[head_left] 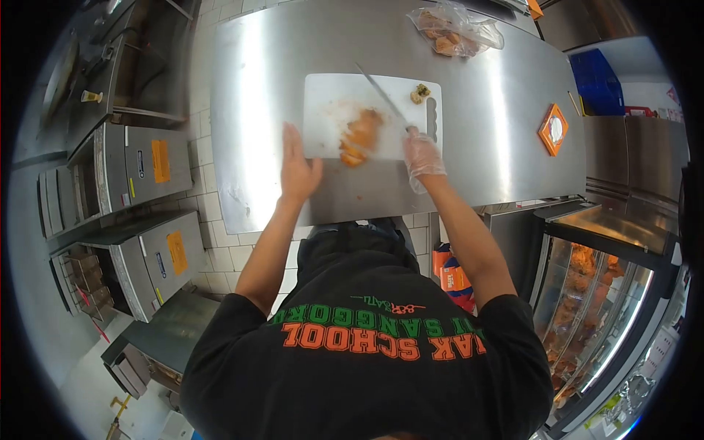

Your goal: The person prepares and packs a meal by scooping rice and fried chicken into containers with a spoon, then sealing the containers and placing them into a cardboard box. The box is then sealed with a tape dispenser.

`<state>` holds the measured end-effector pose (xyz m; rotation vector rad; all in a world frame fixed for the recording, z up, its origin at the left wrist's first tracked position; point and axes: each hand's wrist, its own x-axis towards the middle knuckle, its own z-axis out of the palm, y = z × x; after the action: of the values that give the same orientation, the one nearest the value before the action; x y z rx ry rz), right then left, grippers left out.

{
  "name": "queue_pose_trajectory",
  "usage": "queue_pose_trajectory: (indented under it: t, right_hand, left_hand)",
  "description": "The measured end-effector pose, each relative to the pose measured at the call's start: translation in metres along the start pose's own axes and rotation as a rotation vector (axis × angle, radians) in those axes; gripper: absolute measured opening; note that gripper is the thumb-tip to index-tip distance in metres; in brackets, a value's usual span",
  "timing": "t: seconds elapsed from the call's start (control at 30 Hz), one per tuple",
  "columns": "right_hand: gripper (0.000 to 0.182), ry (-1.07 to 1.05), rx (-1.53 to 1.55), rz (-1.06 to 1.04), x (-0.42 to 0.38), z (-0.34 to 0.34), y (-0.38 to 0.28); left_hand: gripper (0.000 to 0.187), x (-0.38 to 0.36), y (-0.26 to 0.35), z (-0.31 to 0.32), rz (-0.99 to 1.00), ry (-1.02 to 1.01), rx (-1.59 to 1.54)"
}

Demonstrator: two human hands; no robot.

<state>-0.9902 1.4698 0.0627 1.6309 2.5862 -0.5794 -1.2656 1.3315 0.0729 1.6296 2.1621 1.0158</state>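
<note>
My right hand [423, 155], in a clear plastic glove, is closed on the handle of a knife [381, 94] at the right side of a white cutting board [323, 95]. The blade slants up and to the left over the board. Bare and with its fingers stretched out, my left hand [299, 167] is at the board's left edge, holding nothing. Between the hands lie orange-brown slices of food [361, 136], partly blurred; they look like fried chicken, though I cannot be sure. A small browned chunk [419, 93] sits near the board's upper right corner.
The board rests on a steel table [264, 51]. At its far side is a clear plastic bag of browned food [451, 33]. An orange-framed object [554, 130] lies to the right. A lit glass food cabinet [587, 308] stands at lower right, steel appliances [158, 165] at left.
</note>
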Motion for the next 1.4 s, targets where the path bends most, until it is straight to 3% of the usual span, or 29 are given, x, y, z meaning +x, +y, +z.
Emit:
queue_pose_trajectory:
  t: [0.03,0.07,0.1,0.13,0.2,0.23,0.3,0.33,0.43,0.5,0.53,0.57,0.6,0.67,0.7,0.73,0.77,0.83,0.9,0.97,1.03,1.1,1.13,1.17,1.2,1.27,1.33,1.4]
  right_hand:
    - [0.034,0.009,0.006,0.004,0.002,-0.009,-0.007]
    - [0.046,0.029,0.043,-0.026,0.003,-0.032,-0.021]
    - [0.058,0.046,0.081,-0.054,0.004,-0.048,-0.034]
    - [0.058,0.048,0.086,-0.047,0.004,-0.054,-0.047]
    - [0.076,-0.019,-0.111,-0.424,0.009,-0.055,-0.077]
    - [0.076,-0.014,-0.105,-0.412,0.01,-0.046,-0.085]
    - [0.076,0.273,-0.312,-0.503,0.015,-0.023,-0.095]
    - [0.076,0.285,-0.311,-0.491,0.019,-0.018,-0.097]
    - [0.064,0.208,-0.208,-0.355,0.028,0.01,-0.106]
    - [0.036,-0.104,-0.038,-0.484,0.038,0.033,-0.095]
    - [0.018,0.055,0.035,-0.474,0.028,0.034,-0.097]
    - [0.021,0.007,0.055,-0.49,0.025,0.039,-0.095]
    - [0.024,0.183,0.094,-0.514,0.024,0.064,-0.088]
    - [0.027,0.288,0.117,-0.56,0.025,0.092,-0.089]
    - [0.027,0.323,0.157,-0.507,0.018,0.097,-0.091]
    - [0.025,0.12,0.301,-0.278,0.006,0.072,-0.099]
    - [0.025,0.011,0.163,-0.388,0.008,0.065,-0.103]
    - [0.025,-0.111,0.438,-0.158,-0.039,0.002,-0.114]
    - [0.024,0.37,0.678,-0.176,-0.071,0.028,-0.097]
    - [0.027,0.522,0.76,0.024,-0.117,0.041,-0.07]
    - [0.032,0.719,1.26,0.258,-0.176,0.052,-0.038]
    - [0.03,1.037,1.437,0.607,-0.247,0.033,0.002]
    - [0.035,1.118,1.07,0.965,-0.285,0.024,0.026]
    - [0.045,1.065,1.336,1.103,-0.333,0.008,0.053]
    - [0.049,1.397,1.139,1.299,-0.367,0.016,0.071]
    - [0.05,1.87,0.697,1.246,-0.445,0.077,0.143]
    - [0.048,2.118,0.888,1.528,-0.529,0.022,0.147]
    - [0.042,1.409,1.019,1.82,-0.612,-0.051,0.119]
  left_hand:
    - [0.085,-0.006,0.003,0.0,-0.019,-0.094,-0.003]
    - [0.088,-0.01,0.006,-0.001,-0.04,-0.189,-0.007]
    - [0.087,-0.013,0.008,-0.004,-0.021,-0.229,-0.04]
    - [0.087,-0.015,0.009,-0.005,-0.016,-0.236,-0.037]
    - [0.087,-0.017,0.01,-0.006,-0.043,-0.287,-0.084]
    - [0.087,-0.018,0.009,-0.005,-0.033,-0.297,-0.082]
    - [0.085,-0.015,0.004,-0.001,0.005,-0.247,-0.077]
    - [0.085,-0.01,0.004,-0.001,0.022,-0.251,-0.075]
    - [0.082,-0.009,0.002,-0.011,0.031,-0.212,-0.093]
    - [0.079,-0.011,-0.008,-0.015,-0.034,-0.238,-0.142]
    - [0.078,-0.019,-0.027,-0.009,-0.07,-0.234,-0.125]
    - [0.077,-0.023,-0.018,-0.019,-0.218,-0.253,-0.327]
    - [0.079,-0.025,-0.023,-0.019,-0.163,-0.211,-0.245]
    - [0.081,-0.03,-0.054,-0.018,-0.188,-0.266,-0.261]
    - [0.078,-0.028,-0.045,-0.022,-0.033,-0.26,-0.272]
    - [0.074,-0.026,-0.04,-0.022,-0.04,-0.286,-0.284]
    - [0.072,-0.023,-0.032,-0.024,-0.006,-0.338,-0.268]
    - [0.07,-0.015,-0.01,-0.03,0.059,-0.376,-0.254]
    - [0.067,0.0,0.009,-0.029,0.064,-0.437,-0.245]
    - [0.066,0.016,0.021,-0.023,0.134,-0.461,-0.235]
    - [0.064,0.029,0.04,-0.014,0.183,-0.469,-0.216]
    - [0.064,0.042,0.048,0.003,0.3,-0.478,-0.244]
    - [0.064,0.045,0.055,0.013,0.378,-0.488,-0.261]
    - [0.063,0.042,0.073,0.019,0.409,-0.504,-0.246]
    - [0.063,0.038,0.085,0.029,0.441,-0.511,-0.269]
    - [0.063,0.023,0.112,0.053,0.519,-0.613,-0.281]
    - [0.063,-0.003,0.145,0.072,0.61,-0.646,-0.331]
    - [0.066,-0.039,0.176,0.084,0.729,-0.799,-0.327]
